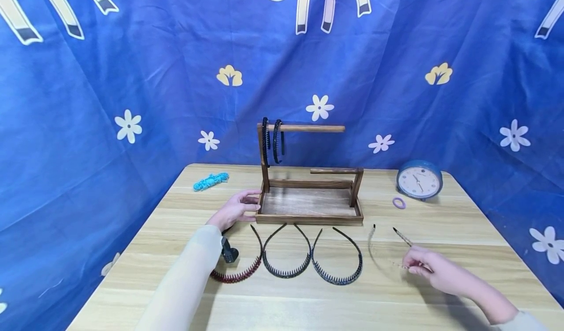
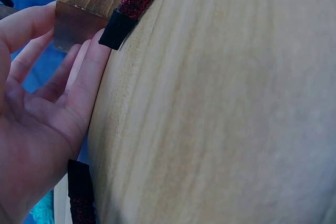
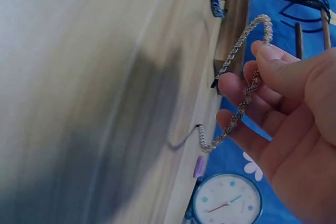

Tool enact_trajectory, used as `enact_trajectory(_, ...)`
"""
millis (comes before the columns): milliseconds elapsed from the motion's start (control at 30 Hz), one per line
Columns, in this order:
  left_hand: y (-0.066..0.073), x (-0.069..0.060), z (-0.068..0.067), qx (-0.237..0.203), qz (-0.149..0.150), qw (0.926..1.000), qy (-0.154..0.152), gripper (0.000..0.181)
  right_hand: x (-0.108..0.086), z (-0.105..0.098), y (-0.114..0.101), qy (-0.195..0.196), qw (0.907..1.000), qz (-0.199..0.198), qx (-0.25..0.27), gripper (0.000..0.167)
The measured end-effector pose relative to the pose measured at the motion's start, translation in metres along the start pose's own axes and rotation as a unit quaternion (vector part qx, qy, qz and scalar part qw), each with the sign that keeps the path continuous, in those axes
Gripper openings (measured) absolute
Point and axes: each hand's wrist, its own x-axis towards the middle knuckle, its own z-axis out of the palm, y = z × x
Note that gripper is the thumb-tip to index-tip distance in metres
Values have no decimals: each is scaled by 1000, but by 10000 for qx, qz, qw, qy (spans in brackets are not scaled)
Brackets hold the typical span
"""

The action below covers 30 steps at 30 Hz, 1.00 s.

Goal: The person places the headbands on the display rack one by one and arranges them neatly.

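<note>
My right hand (image 1: pixel 434 272) pinches a thin silvery beaded headband (image 3: pixel 244 106) between thumb and fingers, its tips pointing toward the rack side. At the left end of a brown wooden rack (image 1: pixel 308 220), my left hand (image 1: pixel 233 208) touches the tray's side with fairly straight fingers. Two black toothed headbands (image 1: pixel 277 142) hang on the rack's upper bar. In front of the rack lie a red glittery headband (image 1: pixel 240 275), a dark headband (image 1: pixel 286 273) and a bluish headband (image 1: pixel 338 281). My left wrist and its camera partly cover the red one.
A blue-rimmed clock (image 1: pixel 419 180) stands at the back right, with a purple ring (image 1: pixel 399 202) in front of it. A turquoise fuzzy item (image 1: pixel 211 181) lies back left. The rack's lower bar (image 1: pixel 335 171) sticks out leftward. Blue cloth hangs behind the table.
</note>
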Motion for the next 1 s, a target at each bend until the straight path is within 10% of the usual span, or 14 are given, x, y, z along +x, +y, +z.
enact_trajectory(333,-8,4,-2,3,64,9999,148,60,2,-17,-4,258,9853,1014,1351,21)
enact_trajectory(700,-7,3,-1,34,39,9998,189,61,10,-38,-5,419,9423,1567,2929,12)
enact_trajectory(1000,-7,3,-1,-15,36,9998,196,61,21,-50,0,549,8895,1393,4317,22)
